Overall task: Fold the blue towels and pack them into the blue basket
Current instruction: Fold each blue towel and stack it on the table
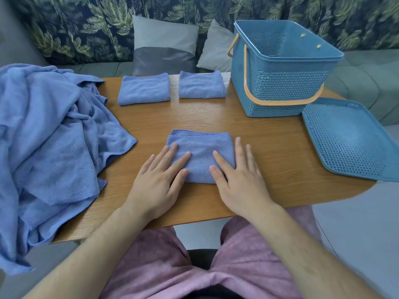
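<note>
I count this as a little under halfway on the folding, with the packing not begun. In the middle of the frame a folded towel point(200, 147) lies on the table point(269, 152), and I have both hands on it. The left hand point(155, 182) lies flat with its fingers spread and straight, fingertips on the towel's left part. The right hand point(237, 182) lies the same way on the right part, its outer fingers running off onto the wood. Neither hand grips anything; they press and smooth.

Toward the upper centre, two finished towels sit side by side with a narrow strip of wood between them: the left one point(144, 90) and the right one point(201, 85), the latter just beside the blue basket point(280, 83).

The basket stands open at the upper right. What I can see of its inside walls shows no towel, though its floor is hidden from me. Its lid point(349, 139) lies flat at the right edge of the frame.

Along the left side, a crumpled heap of towels point(49, 130) spills over the table's edge; I cannot tell how many it holds. That heap remains to be folded, and all the folded towels remain to be packed.
</note>
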Action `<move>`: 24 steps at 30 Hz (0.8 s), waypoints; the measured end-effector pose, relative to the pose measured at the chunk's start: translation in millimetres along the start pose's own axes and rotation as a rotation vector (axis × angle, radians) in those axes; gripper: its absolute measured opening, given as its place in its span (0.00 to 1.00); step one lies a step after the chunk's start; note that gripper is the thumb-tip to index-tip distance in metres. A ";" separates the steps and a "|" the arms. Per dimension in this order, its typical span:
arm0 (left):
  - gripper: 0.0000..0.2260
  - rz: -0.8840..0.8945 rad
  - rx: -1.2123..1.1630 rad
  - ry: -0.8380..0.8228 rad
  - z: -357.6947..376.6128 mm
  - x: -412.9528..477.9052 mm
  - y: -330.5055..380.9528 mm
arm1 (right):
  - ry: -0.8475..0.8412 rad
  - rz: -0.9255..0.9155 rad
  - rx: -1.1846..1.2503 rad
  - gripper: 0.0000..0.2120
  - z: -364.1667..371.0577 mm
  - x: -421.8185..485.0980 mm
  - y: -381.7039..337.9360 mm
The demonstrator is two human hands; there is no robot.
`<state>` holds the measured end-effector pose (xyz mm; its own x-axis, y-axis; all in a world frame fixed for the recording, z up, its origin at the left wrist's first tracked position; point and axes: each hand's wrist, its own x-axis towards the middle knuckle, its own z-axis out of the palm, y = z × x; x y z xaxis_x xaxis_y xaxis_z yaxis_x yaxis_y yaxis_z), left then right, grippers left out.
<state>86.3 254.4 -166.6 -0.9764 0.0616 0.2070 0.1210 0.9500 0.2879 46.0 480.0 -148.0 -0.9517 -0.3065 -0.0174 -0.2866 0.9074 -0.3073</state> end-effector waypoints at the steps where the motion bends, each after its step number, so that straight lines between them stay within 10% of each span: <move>1: 0.27 -0.059 0.001 0.000 0.3 0.1 0.1 | -0.026 0.055 0.016 0.27 -2.2 0.0 -0.1; 24: 0.17 -0.325 -0.474 0.342 -81.4 105.8 -70.5 | 0.068 -0.189 0.624 0.32 -43.2 148.8 -95.9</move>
<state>-10.9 169.0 -88.9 -0.8744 -0.3793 0.3026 -0.0280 0.6621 0.7489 -72.9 359.7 -80.1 -0.9017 -0.4072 0.1451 -0.3517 0.4958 -0.7940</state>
